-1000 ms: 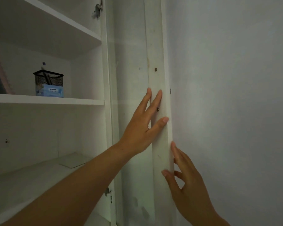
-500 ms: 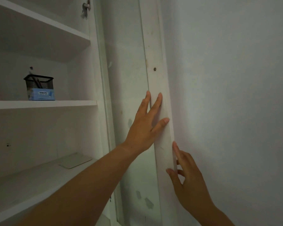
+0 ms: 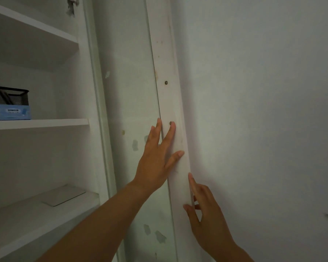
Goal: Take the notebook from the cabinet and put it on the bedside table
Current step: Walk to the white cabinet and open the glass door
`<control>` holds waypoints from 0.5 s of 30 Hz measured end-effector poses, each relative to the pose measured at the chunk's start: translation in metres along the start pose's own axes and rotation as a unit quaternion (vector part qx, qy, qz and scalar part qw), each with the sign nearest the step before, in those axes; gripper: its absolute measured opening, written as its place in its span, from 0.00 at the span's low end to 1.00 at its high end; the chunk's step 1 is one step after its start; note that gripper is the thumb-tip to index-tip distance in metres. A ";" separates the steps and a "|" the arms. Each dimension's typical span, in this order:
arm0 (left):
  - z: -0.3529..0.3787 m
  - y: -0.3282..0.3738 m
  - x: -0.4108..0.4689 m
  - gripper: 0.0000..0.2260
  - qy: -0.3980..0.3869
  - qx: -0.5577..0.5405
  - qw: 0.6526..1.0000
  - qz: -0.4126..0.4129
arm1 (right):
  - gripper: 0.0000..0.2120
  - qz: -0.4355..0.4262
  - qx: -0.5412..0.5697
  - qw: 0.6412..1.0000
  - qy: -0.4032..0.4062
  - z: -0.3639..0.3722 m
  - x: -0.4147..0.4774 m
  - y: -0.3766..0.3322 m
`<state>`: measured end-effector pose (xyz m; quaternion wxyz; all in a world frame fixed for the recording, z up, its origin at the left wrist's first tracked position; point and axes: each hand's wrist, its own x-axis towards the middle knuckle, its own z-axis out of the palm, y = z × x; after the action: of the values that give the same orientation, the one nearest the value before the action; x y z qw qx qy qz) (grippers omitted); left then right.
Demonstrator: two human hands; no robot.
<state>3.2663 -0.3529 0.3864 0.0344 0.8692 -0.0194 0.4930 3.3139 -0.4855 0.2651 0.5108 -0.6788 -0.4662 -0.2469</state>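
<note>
The white cabinet (image 3: 45, 122) stands open on the left. Its door (image 3: 170, 103) is swung right, up against the wall. My left hand (image 3: 155, 159) lies flat on the door with straight, spread fingers, pressing near a small screw. Lower down, my right hand (image 3: 203, 207) touches the door's outer edge with index finger and thumb, its other fingers loosely bent. A thin flat grey sheet or booklet (image 3: 63, 195) lies on the lower shelf. I cannot tell whether it is the notebook.
A black mesh pen holder (image 3: 9, 98) stands behind a blue box (image 3: 11, 113) on the middle shelf at the far left. A bare pale wall (image 3: 263, 110) fills the right half. A hinge (image 3: 71, 5) shows at the top.
The view has shifted right, so a leaning book at the shelf's far left has left the frame. Both hands stay on the door, almost where they were.
</note>
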 end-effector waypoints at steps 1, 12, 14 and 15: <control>0.001 0.000 0.000 0.28 0.003 0.000 1.000 -0.001 | 0.34 0.000 -0.001 1.000 0.002 0.002 0.000 0.001; 0.004 -0.007 -0.002 0.30 0.012 0.009 1.000 0.003 | 0.33 0.011 -0.002 1.000 -0.007 0.001 0.000 0.000; 0.003 -0.009 -0.002 0.29 0.006 0.006 1.000 0.010 | 0.33 0.013 0.000 1.000 -0.010 -0.001 0.000 -0.002; 0.001 -0.010 -0.002 0.29 0.001 0.002 1.000 0.012 | 0.32 0.015 0.000 1.000 -0.011 -0.002 0.000 -0.003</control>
<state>3.2669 -0.3429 0.3838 0.0268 0.8682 -0.0289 0.4946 3.3119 -0.4867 0.2671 0.5094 -0.6880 -0.4620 -0.2317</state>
